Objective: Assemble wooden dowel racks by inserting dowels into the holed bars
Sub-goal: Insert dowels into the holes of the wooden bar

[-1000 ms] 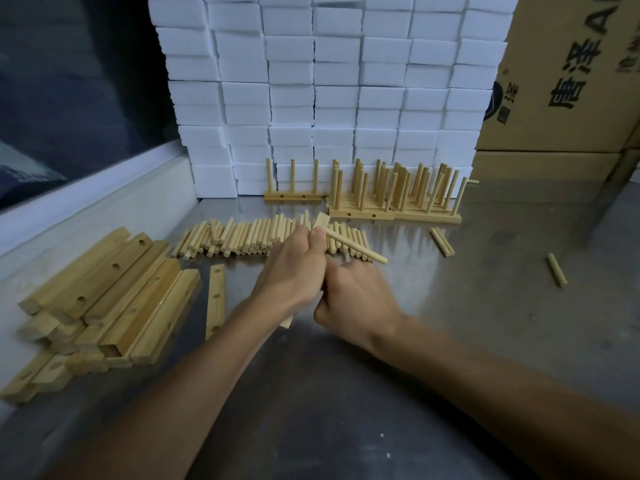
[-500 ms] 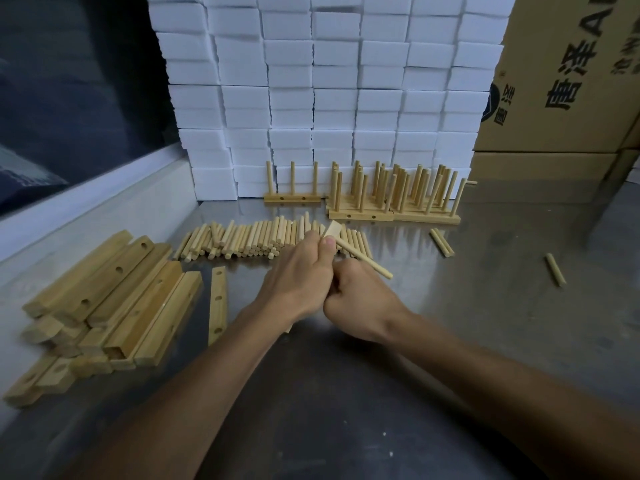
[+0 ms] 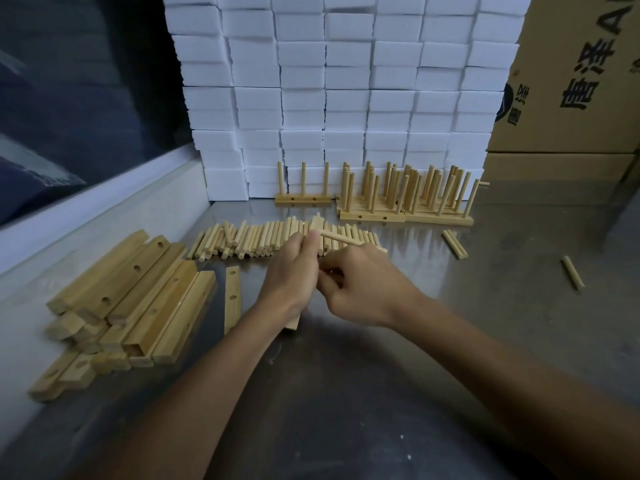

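Note:
My left hand (image 3: 292, 271) grips a holed wooden bar (image 3: 317, 221) held on end; its top shows above my fingers and its lower end (image 3: 292, 322) below my wrist. A dowel (image 3: 341, 238) sticks out to the right from the bar's upper part. My right hand (image 3: 363, 285) is curled close against the left one, its fingers pinching near the bar; what they pinch is hidden. Behind my hands lies a row of loose dowels (image 3: 249, 239). A three-dowel rack (image 3: 303, 199) and several finished racks (image 3: 405, 195) stand at the back.
A pile of holed bars (image 3: 138, 296) lies at the left, with one single bar (image 3: 232, 296) beside it. Two stray dowels (image 3: 455, 244) and another (image 3: 573, 277) lie on the right of the metal table (image 3: 519, 323). White foam blocks (image 3: 346, 98) and cardboard boxes (image 3: 571, 98) wall off the back.
Both hands have shifted slightly away from me with the bar. My right hand has slid lower along the bar, leaving the upper dowel sticking out uncovered.

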